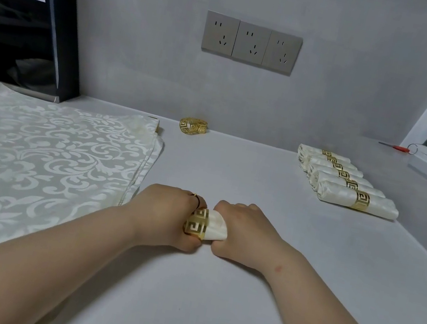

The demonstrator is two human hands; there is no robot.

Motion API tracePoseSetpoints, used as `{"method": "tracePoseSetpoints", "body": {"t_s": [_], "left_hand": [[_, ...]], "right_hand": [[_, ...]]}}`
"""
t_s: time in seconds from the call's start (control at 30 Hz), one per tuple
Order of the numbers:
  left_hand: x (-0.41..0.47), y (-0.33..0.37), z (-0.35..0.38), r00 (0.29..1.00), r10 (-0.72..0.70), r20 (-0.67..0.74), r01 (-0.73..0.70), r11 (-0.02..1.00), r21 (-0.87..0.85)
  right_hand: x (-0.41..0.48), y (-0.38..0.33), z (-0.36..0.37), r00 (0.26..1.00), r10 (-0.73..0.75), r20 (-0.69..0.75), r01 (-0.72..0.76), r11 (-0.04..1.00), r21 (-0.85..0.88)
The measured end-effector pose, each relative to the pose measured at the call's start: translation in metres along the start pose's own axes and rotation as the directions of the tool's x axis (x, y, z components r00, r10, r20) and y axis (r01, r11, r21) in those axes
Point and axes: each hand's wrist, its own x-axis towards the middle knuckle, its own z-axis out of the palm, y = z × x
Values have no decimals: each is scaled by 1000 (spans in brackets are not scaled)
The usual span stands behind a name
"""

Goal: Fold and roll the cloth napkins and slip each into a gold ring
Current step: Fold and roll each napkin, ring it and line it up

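Grips gold ring in curled left hand to steady it, centre frame on desk; squeezes rolled napkin in curled right hand, likely keeping roll tight for threading. Stores finished rolls upper right, clear of work.

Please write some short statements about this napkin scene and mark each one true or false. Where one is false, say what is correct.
1. The left hand holds a gold ring that sits around the rolled napkin. True.
2. The right hand lies open and holds nothing. False: it grips the rolled napkin.
3. The finished rolls lie on the person's left. False: they lie on the right; the flat napkins are on the left.
4. Spare gold rings lie near the wall, apart from both hands. True.
5. The wall has two sockets. False: it has three sockets.
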Motion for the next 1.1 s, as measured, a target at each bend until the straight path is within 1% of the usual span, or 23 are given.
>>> {"method": "tracePoseSetpoints", "body": {"t_s": [0.1,0.13,0.17,0.2,0.23,0.27,0.3,0.33,0.37,0.47,0.7,0.8,0.83,0.87,0.97,1.0,1.1], "left_hand": [[-1,-3,4,999,13,-42,-14,1000,-3],[-3,-4,4,998,15,-54,-16,1000,-16],[-4,-6,4,998,18,-67,-20,999,-31],[-5,-8,3,997,11,-72,-15,999,-44],[-6,-9,2,998,-2,-67,-3,998,-63],[-7,-10,1,998,-10,-63,5,996,-85],[-7,-9,0,998,-16,-55,11,995,-99],[-7,-7,-1,999,-26,-46,21,994,-111],[-7,-5,-1,999,-35,-38,30,993,-117],[-6,-2,-1,999,-30,-38,26,994,-108],[-6,-3,2,999,-17,-51,16,1000,-19],[-5,-3,4,998,-11,-54,14,999,42],[-5,-2,5,998,-12,-57,15,999,51],[-5,-2,5,998,-15,-61,19,998,52],[-6,-3,4,998,-48,-33,47,999,-13],[-6,-2,2,998,-54,-11,53,997,-50],[-11,-5,-5,996,-59,73,72,979,-193]], "right_hand": [[-3,0,-1,1000,8,-9,-7,999,32],[-4,3,-2,999,41,4,-42,995,85],[-7,7,-4,995,101,20,-103,976,192],[-11,11,-7,986,160,38,-163,917,365],[-15,15,-10,975,218,39,-202,804,559],[-19,19,-13,959,281,27,-213,655,725],[-23,23,-15,938,344,28,-213,511,833],[-26,25,-15,918,394,58,-237,425,874],[-29,26,-14,906,412,97,-274,397,876],[-32,20,-8,893,413,180,-338,350,874],[-24,9,-2,900,366,236,-347,277,896],[-25,13,-2,899,366,242,-335,215,917],[-26,15,-1,895,372,246,-339,209,917],[-27,15,-1,892,375,251,-351,226,909],[-26,14,0,872,438,220,-399,375,837],[-26,13,0,862,469,195,-404,401,822],[-30,10,-3,844,515,146,-380,383,842]]}}
